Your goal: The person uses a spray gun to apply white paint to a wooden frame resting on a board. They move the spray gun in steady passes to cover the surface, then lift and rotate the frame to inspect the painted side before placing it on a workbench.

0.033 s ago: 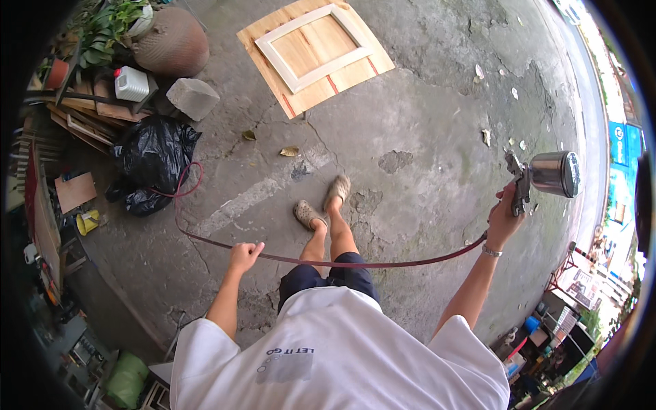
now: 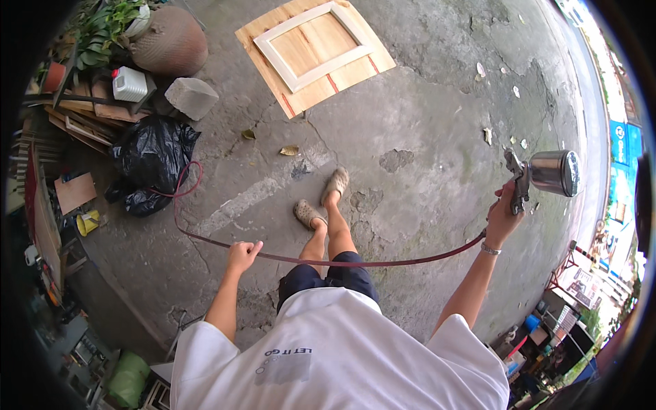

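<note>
My right hand (image 2: 504, 217), out to the right, is closed round the handle of a spray gun (image 2: 521, 183). A shiny metal paint cup (image 2: 550, 172) is fixed to the gun. From the gun's handle a dark red air hose (image 2: 383, 264) sags across in front of my legs. My left hand (image 2: 243, 257) is closed round the hose, thumb sticking out. Ahead of me, a pale rectangular frame (image 2: 318, 74) lies on a wooden board (image 2: 295, 104), apart from both hands. The support under the board is mostly hidden.
At the left, the hose loops beside a black plastic bag (image 2: 156, 154). A concrete block (image 2: 191, 98), a big clay jar (image 2: 169, 41), a white jug (image 2: 130, 85) and stacked wood scraps (image 2: 78, 123) stand there too. Dry leaves (image 2: 289, 150) dot the cracked concrete floor (image 2: 424, 198).
</note>
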Demonstrator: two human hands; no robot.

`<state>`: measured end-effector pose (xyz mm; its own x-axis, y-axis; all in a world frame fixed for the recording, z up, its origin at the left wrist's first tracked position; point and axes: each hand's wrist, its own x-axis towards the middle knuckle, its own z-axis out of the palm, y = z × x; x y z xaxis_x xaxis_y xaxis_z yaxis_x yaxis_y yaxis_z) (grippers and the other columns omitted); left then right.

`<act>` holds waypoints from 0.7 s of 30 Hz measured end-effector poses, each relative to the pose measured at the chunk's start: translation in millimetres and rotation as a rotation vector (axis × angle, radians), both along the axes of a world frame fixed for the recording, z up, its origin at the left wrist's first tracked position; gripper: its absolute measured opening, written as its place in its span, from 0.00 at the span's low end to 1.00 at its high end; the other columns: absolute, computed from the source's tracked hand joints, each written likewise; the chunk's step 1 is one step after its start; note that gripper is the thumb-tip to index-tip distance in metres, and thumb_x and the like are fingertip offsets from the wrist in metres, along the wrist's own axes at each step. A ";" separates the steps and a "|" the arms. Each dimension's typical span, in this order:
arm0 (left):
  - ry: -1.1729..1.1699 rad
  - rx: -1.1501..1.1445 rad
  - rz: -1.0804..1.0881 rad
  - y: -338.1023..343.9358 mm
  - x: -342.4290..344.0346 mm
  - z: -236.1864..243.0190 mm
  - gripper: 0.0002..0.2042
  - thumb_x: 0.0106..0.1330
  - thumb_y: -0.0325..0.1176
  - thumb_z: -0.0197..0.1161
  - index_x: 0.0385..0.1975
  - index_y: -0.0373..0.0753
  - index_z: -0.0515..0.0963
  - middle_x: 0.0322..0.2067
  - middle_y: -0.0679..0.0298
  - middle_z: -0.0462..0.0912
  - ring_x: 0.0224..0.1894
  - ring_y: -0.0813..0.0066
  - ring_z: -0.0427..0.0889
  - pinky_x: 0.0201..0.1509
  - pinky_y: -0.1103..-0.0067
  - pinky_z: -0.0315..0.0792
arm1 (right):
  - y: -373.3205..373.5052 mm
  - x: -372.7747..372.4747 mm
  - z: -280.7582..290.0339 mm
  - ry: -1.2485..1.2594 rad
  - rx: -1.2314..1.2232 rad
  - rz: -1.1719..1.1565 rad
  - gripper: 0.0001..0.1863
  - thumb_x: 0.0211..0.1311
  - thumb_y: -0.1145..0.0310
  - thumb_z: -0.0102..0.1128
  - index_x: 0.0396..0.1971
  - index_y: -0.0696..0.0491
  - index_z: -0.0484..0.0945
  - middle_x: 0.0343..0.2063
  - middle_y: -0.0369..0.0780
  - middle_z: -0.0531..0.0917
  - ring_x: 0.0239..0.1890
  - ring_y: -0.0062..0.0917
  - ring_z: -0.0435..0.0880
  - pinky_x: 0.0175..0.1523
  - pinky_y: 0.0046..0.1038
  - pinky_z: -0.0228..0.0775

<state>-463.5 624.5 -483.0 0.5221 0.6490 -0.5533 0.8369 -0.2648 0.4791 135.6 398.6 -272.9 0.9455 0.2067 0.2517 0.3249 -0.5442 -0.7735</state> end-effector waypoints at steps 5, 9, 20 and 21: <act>-0.066 0.084 0.010 29.1 37.5 -4.7 0.31 0.69 0.56 0.56 0.13 0.32 0.72 0.16 0.51 0.75 0.25 0.48 0.76 0.33 0.60 0.66 | 72.6 6.8 -30.1 0.179 0.016 -0.024 0.12 0.71 0.65 0.60 0.37 0.60 0.83 0.23 0.35 0.83 0.13 0.10 0.69 0.17 0.19 0.56; -0.060 0.095 0.003 51.1 75.1 -12.0 0.30 0.70 0.54 0.57 0.12 0.33 0.70 0.16 0.52 0.74 0.24 0.49 0.74 0.33 0.61 0.65 | 101.3 49.1 -79.0 0.075 0.001 0.078 0.12 0.71 0.65 0.60 0.35 0.59 0.84 0.21 0.32 0.81 0.10 0.11 0.66 0.15 0.21 0.54; -0.187 0.167 0.075 126.1 165.1 -38.2 0.26 0.70 0.46 0.60 0.13 0.34 0.67 0.15 0.55 0.71 0.20 0.54 0.71 0.30 0.65 0.62 | 223.0 158.1 -157.8 -0.050 -0.179 0.131 0.16 0.71 0.59 0.60 0.35 0.59 0.85 0.23 0.35 0.85 0.10 0.11 0.68 0.15 0.21 0.54; -0.180 0.165 0.070 131.3 166.3 -39.7 0.26 0.70 0.45 0.59 0.13 0.34 0.67 0.14 0.56 0.70 0.20 0.55 0.71 0.30 0.65 0.62 | 224.5 161.1 -169.4 -0.031 -0.218 0.140 0.16 0.71 0.58 0.60 0.36 0.58 0.86 0.23 0.35 0.85 0.10 0.11 0.69 0.16 0.20 0.55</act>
<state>-297.3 755.8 -522.8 0.5529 0.7611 -0.3392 0.7614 -0.2961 0.5767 296.7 623.1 -442.3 0.8963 0.3874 0.2156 0.4306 -0.6447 -0.6316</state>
